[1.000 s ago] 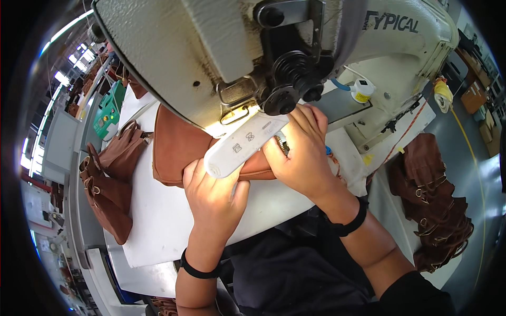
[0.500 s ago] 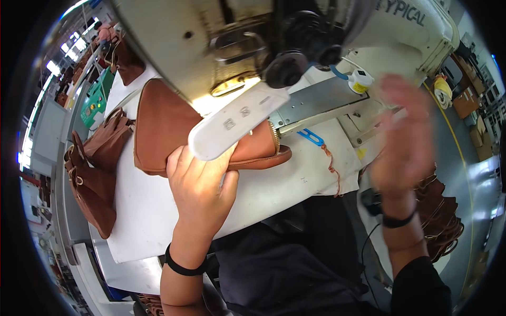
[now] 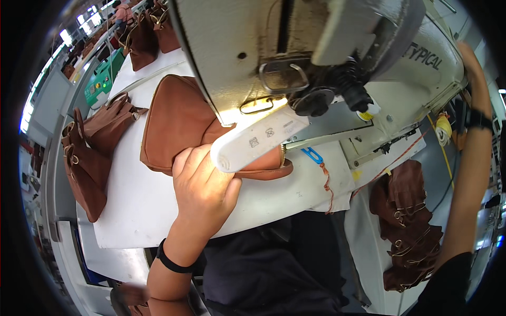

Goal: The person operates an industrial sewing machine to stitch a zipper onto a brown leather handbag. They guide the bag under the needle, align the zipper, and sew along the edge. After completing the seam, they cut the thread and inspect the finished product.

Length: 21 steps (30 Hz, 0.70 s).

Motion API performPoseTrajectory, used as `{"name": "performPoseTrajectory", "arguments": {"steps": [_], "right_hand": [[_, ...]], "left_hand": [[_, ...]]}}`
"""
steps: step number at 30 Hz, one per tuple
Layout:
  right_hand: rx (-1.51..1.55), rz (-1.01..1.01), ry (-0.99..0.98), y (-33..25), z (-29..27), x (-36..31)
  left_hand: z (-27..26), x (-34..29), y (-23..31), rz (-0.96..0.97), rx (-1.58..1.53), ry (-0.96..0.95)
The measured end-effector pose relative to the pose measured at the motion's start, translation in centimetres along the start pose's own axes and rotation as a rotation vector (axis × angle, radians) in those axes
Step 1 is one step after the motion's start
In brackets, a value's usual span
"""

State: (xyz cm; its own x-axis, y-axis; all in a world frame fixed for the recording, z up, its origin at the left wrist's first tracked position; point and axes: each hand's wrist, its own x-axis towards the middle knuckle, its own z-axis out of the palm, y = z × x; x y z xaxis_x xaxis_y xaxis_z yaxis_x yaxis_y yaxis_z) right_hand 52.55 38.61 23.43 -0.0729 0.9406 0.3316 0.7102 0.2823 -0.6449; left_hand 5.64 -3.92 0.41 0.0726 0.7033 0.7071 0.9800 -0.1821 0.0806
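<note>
Brown bag [image 3: 179, 121] tucked beneath the sewing machine's [image 3: 411, 76] head, and the left hand [image 3: 203, 187] has its grip pinching the near edge! Right hand [image 3: 468, 59] out at the machine's far right end, grip impossible to tell. Looks partway: bag positioned, not yet clear of the machine.

From where I stand, the sewing machine [image 3: 221, 47] at twelve o'clock runs off the top edge and hides part of the brown bag [image 3: 179, 121]. A white oblong plate [image 3: 250, 142] covers some of the left hand [image 3: 203, 192]. I can't tell what the right hand [image 3: 469, 59], at two o'clock, touches. At seven, a dark shape [image 3: 119, 300] blurs; at eleven, a person [image 3: 123, 13] is too small to make out.
</note>
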Motion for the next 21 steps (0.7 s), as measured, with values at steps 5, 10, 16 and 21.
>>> {"name": "performPoseTrajectory", "arguments": {"steps": [5, 10, 16, 21], "right_hand": [[0.014, -0.354, 0.699, 12.5, 7.9, -9.1], [0.446, -0.267, 0.576, 9.5, 6.3, -9.3], [0.279, -0.136, 0.294, 4.3, -0.4, -2.0], [0.334, -0.344, 0.647, 4.3, 6.9, -6.4]], "left_hand": [[0.4, 0.5, 0.1, -0.003, -0.031, 0.028], [-0.2, -0.3, -0.2, -0.003, 0.0, -0.026], [0.7, 0.2, -0.3, 0.005, -0.04, -0.019], [0.0, 0.3, 0.3, -0.003, 0.017, -0.008]]}}
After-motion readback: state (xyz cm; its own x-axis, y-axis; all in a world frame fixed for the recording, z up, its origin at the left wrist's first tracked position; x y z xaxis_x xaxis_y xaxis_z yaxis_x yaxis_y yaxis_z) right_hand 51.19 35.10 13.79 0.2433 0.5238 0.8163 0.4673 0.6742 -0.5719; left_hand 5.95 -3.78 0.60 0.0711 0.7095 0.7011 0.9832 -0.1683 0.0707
